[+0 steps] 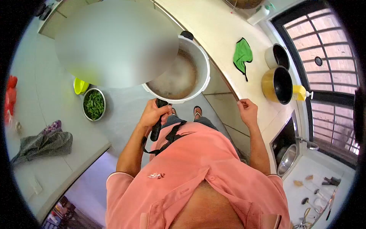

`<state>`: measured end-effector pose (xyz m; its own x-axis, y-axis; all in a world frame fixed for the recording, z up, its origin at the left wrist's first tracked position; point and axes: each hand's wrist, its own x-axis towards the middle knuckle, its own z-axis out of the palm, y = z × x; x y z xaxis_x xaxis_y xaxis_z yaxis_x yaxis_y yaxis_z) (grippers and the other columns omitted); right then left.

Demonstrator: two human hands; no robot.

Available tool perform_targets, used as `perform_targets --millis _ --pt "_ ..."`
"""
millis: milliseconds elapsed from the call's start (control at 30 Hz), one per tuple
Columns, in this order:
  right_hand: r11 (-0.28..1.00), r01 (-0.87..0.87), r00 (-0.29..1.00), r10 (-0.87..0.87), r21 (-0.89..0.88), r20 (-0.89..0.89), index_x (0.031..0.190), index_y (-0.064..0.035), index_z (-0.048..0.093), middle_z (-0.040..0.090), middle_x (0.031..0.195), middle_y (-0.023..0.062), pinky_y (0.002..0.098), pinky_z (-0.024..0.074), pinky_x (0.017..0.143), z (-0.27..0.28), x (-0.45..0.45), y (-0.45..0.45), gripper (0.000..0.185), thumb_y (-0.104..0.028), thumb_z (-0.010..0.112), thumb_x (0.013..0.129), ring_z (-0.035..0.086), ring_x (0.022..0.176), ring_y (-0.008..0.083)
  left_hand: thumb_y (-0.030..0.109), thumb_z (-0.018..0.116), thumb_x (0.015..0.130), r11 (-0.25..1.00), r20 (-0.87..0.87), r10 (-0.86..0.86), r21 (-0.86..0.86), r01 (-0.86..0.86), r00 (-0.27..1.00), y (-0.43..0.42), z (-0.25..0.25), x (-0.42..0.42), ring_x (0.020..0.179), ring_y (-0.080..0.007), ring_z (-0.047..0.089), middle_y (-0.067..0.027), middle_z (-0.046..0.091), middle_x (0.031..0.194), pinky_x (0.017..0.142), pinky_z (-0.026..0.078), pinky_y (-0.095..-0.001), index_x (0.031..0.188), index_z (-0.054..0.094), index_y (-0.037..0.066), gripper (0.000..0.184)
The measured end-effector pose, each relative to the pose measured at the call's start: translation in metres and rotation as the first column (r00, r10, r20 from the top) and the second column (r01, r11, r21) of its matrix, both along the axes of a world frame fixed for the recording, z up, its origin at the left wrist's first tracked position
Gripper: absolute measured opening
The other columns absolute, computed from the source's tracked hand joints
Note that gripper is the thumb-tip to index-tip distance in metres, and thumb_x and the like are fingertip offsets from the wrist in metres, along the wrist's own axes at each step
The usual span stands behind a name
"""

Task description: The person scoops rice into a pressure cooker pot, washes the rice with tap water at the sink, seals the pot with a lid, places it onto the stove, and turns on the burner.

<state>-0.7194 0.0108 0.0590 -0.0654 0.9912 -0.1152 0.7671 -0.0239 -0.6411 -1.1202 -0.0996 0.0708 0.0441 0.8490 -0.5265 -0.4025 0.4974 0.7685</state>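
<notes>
My left hand [155,115] is wrapped round the long black handle [156,128] of a deep, light metal pot [204,70]. Cloudy brownish contents [173,80] show inside the pot, and a blurred grey oval hides its left part. A short black grip [187,35] sticks out on the pot's far side. At the front edge of the pale counter [225,72], my right hand [248,111] is closed with its thumb on the edge; the underside of its fingers is hidden.
A green cloth [242,56], two dark-lined pots [271,84] and a yellow pump bottle [300,92] stand on the right counter beside a sink [284,135]. To the left are a bowl of chopped greens [93,104], a yellow-green container [80,86] and a checked cloth [45,144].
</notes>
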Motion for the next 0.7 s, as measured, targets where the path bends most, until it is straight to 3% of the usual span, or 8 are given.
perform_targets --millis 100,200,500,700 --pt "0.996 0.064 0.997 -0.066 -0.063 -0.025 0.095 0.0023 0.073 0.072 0.077 0.0130 0.0301 0.0531 0.067 -0.016 0.031 -0.015 0.021 -0.017 0.073 0.088 0.068 0.071 0.0170 0.009 0.069 0.089 0.997 0.007 -0.076 0.016 0.076 0.997 -0.001 0.000 0.016 0.043 -0.0081 0.047 -0.0060 0.058 0.070 0.037 0.037 -0.0261 0.096 0.058 -0.002 0.018" --pt "0.992 0.114 0.991 -0.118 -0.058 -0.068 0.096 0.0044 0.070 0.072 0.078 0.0091 0.0269 0.0535 0.063 -0.026 0.065 -0.029 0.017 -0.013 0.068 0.093 0.067 0.071 0.0127 0.009 0.069 0.088 0.991 0.011 -0.137 0.013 0.137 0.991 0.007 0.007 0.036 0.043 -0.0079 0.047 -0.0058 0.058 0.069 0.037 0.037 -0.0257 0.095 0.058 -0.002 0.017" --pt "0.963 0.247 0.955 -0.260 -0.104 -0.142 0.094 0.0030 0.072 0.073 0.077 0.0110 0.0292 0.0528 0.065 -0.034 0.179 -0.064 0.019 -0.015 0.070 0.089 0.067 0.069 0.0149 0.009 0.070 0.089 0.971 0.067 -0.237 0.029 0.236 0.969 -0.001 0.027 0.140 0.044 -0.0073 0.047 -0.0049 0.058 0.068 0.037 0.037 -0.0249 0.092 0.060 -0.001 0.014" --pt "0.962 0.256 0.936 -0.272 -0.099 -0.223 0.092 0.0035 0.072 0.071 0.074 0.0089 0.0287 0.0526 0.065 -0.031 0.260 -0.078 0.019 -0.015 0.070 0.090 0.067 0.068 0.0135 0.004 0.065 0.086 0.976 0.052 -0.214 0.053 0.211 0.976 -0.014 0.029 0.230 0.041 -0.0088 0.045 -0.0041 0.052 0.056 0.036 0.034 -0.0254 0.082 0.060 -0.002 0.009"
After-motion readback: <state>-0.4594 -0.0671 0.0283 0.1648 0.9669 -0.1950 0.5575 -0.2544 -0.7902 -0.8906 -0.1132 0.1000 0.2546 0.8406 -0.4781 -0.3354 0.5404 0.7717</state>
